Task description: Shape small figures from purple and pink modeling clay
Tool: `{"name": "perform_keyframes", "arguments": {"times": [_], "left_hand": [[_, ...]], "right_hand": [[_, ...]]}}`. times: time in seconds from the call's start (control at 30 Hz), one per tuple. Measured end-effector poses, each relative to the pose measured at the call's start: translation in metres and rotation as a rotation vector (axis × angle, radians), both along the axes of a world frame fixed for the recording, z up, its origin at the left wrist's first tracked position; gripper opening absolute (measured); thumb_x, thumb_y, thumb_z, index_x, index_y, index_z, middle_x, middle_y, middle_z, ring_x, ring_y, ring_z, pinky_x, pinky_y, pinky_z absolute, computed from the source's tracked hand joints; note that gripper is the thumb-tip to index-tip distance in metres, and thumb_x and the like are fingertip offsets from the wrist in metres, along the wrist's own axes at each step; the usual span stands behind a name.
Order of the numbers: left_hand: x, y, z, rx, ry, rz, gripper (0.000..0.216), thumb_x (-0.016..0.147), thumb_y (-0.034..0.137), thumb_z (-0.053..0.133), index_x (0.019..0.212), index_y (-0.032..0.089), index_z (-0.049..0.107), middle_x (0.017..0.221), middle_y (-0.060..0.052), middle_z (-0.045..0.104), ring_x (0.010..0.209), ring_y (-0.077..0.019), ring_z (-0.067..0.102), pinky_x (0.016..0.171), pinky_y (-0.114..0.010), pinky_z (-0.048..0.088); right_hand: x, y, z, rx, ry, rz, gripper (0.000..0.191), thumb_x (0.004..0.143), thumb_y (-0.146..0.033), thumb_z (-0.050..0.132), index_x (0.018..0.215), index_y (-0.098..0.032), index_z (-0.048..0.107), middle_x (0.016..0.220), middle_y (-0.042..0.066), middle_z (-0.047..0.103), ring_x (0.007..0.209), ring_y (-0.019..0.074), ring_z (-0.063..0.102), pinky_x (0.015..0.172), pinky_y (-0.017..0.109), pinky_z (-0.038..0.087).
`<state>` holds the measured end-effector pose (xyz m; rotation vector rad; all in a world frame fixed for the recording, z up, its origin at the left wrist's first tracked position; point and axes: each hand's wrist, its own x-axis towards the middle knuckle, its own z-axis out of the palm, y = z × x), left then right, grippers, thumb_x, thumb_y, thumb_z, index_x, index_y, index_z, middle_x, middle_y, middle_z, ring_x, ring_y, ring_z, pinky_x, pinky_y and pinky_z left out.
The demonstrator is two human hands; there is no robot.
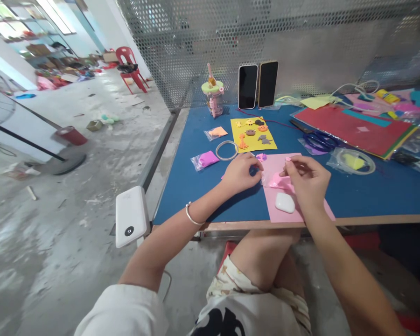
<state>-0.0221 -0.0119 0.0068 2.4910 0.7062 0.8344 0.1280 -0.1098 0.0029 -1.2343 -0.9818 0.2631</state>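
Observation:
My left hand rests on the blue table, fingers curled shut around a small dark blue piece I can barely see. My right hand hovers over a pink sheet and pinches a tiny pink clay bit between thumb and finger. Below that hand lies a clear bag of pink clay. A white earbud case sits on the pink sheet. A small purple clay figure lies at the sheet's far edge.
A yellow sheet carries several small clay animals. Bags of purple clay and orange clay, a clear ring, a jar, two phones, scissors and coloured sheets lie around. A white power bank hangs left of the table.

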Motion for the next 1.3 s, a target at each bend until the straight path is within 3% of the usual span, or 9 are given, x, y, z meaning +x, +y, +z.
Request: {"name": "perform_keyframes", "arguments": {"times": [0.37, 0.6, 0.87, 1.1, 1.3], "left_hand": [[0.01, -0.001, -0.016, -0.093, 0.067, -0.054, 0.014, 0.077, 0.025, 0.066, 0.087, 0.023, 0.076, 0.092, -0.004, 0.057, 0.091, -0.0192, 0.052, 0.086, -0.034, 0.042], [0.017, -0.005, -0.015, -0.063, 0.152, -0.103, 0.015, 0.075, 0.033, 0.07, 0.086, 0.025, 0.077, 0.096, -0.005, 0.055, 0.094, -0.021, 0.049, 0.088, -0.036, 0.039], [0.017, -0.007, -0.017, -0.055, 0.161, -0.091, 0.011, 0.072, 0.026, 0.071, 0.08, 0.024, 0.077, 0.093, -0.005, 0.055, 0.094, -0.0203, 0.051, 0.089, -0.036, 0.038], [0.021, -0.004, -0.024, -0.072, 0.062, 0.011, 0.017, 0.078, 0.022, 0.064, 0.089, 0.023, 0.076, 0.095, -0.005, 0.057, 0.096, -0.0199, 0.052, 0.089, -0.036, 0.038], [0.031, -0.001, -0.029, -0.078, 0.058, 0.031, 0.013, 0.08, 0.028, 0.065, 0.081, 0.024, 0.077, 0.093, -0.004, 0.06, 0.094, -0.0204, 0.051, 0.088, -0.036, 0.039]], "right_hand": [[0.014, 0.02, -0.019, -0.21, 0.381, 0.148, 0.029, 0.067, -0.04, 0.076, 0.081, -0.017, 0.067, 0.063, -0.002, 0.064, 0.051, 0.0108, 0.064, 0.052, 0.023, 0.055], [0.008, 0.02, -0.014, -0.268, 0.404, 0.159, 0.028, 0.063, -0.037, 0.079, 0.079, -0.016, 0.068, 0.059, -0.001, 0.065, 0.05, 0.011, 0.064, 0.051, 0.022, 0.055], [0.006, 0.019, -0.014, -0.247, 0.405, 0.137, 0.029, 0.063, -0.038, 0.078, 0.079, -0.016, 0.068, 0.06, -0.002, 0.064, 0.05, 0.0105, 0.063, 0.05, 0.021, 0.054], [0.014, 0.021, -0.018, -0.222, 0.493, 0.204, 0.028, 0.063, -0.036, 0.079, 0.079, -0.016, 0.067, 0.058, -0.003, 0.061, 0.048, 0.0081, 0.06, 0.051, 0.02, 0.053], [0.016, 0.023, -0.018, -0.263, 0.475, 0.248, 0.029, 0.062, -0.036, 0.08, 0.078, -0.016, 0.066, 0.055, -0.004, 0.06, 0.047, 0.0102, 0.06, 0.049, 0.022, 0.054]]}}
